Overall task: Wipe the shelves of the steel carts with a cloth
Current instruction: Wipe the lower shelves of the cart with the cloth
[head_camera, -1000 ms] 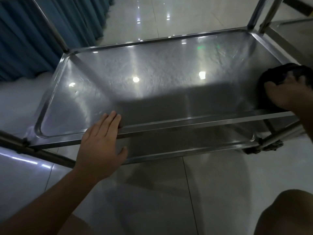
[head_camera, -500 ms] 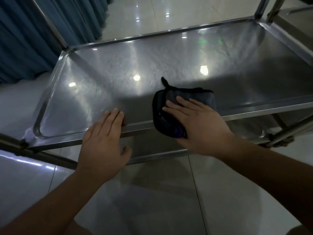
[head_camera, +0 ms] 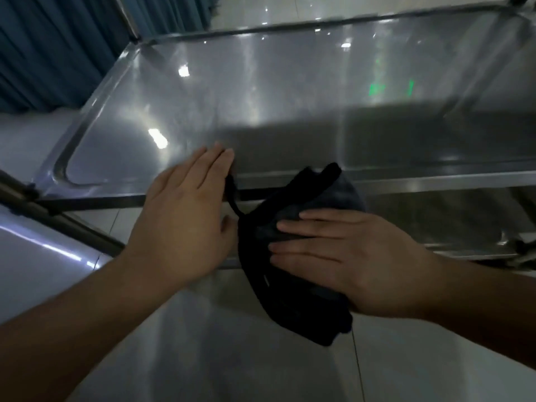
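Note:
The steel cart's upper shelf (head_camera: 290,91) fills the top of the view, shiny and bare. My left hand (head_camera: 185,221) rests on its front rim (head_camera: 420,177) with straight fingers reaching onto the shelf surface. My right hand (head_camera: 348,256) holds a dark folded cloth (head_camera: 307,311) just in front of the rim, off the shelf. Its fingers lie across the top of the cloth and the thumb is hidden under it. The cloth's upper corner (head_camera: 330,181) overlaps the rim, and a thin loop hangs by my left hand.
A lower shelf (head_camera: 435,219) shows beneath the rim. A steel post or handle bar (head_camera: 66,220) slants across the left. Blue curtains (head_camera: 43,53) hang at the far left. Glossy tiled floor (head_camera: 203,358) lies below my arms.
My right hand swept the cloth from the shelf's right end leftward, then drew it back over the front rim and off the shelf. My left hand stayed on the rim. The view moved closer.

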Action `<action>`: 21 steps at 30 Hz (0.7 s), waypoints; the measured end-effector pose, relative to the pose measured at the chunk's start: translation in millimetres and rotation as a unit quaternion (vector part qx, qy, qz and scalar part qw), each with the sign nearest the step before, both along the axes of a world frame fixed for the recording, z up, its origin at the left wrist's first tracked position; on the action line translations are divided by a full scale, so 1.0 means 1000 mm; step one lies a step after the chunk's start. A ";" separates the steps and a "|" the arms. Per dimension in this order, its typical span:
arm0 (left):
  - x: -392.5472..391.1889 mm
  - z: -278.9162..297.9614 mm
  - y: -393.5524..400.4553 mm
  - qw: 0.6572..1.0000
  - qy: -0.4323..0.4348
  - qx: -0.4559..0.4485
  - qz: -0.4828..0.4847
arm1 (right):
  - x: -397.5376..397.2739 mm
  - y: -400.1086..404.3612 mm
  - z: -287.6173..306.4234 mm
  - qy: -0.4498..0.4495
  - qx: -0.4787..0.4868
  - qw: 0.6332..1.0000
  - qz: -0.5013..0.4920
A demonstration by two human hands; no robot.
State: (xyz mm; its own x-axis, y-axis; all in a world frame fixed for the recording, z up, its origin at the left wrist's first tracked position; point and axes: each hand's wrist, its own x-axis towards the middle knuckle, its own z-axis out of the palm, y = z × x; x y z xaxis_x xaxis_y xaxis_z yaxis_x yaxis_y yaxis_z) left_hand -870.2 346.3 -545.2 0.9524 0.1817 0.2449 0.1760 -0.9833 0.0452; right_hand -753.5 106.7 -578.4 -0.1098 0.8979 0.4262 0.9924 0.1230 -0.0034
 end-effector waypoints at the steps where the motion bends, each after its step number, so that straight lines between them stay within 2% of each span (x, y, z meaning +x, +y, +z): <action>1: 0.000 -0.001 0.001 1.000 -0.005 0.005 -0.002 | -0.004 0.002 -0.007 0.024 -0.019 1.000 -0.003; 3: 0.000 -0.001 0.003 1.000 0.003 -0.001 0.001 | -0.008 0.008 -0.017 0.093 -0.103 0.989 -0.060; 5: -0.002 -0.002 0.004 1.000 0.015 -0.010 0.007 | -0.004 0.014 -0.027 0.145 -0.218 0.952 -0.161; 7: -0.005 -0.004 0.007 1.000 0.009 0.001 0.004 | 0.004 0.020 -0.042 0.186 -0.281 0.917 -0.215; 11: -0.014 -0.017 0.006 0.999 -0.042 0.007 -0.013 | 0.013 0.033 -0.073 0.263 -0.290 0.882 -0.262; 16: -0.050 -0.055 0.011 0.990 -0.108 0.006 -0.094 | 0.023 0.055 -0.094 0.297 -0.238 0.879 -0.287; 18: -0.067 -0.077 0.023 0.987 -0.089 0.008 -0.130 | 0.027 0.067 -0.100 0.348 -0.211 0.867 -0.286; 21: -0.084 -0.114 0.044 0.990 0.027 -0.042 -0.131 | 0.030 0.090 -0.112 0.425 -0.161 0.833 -0.317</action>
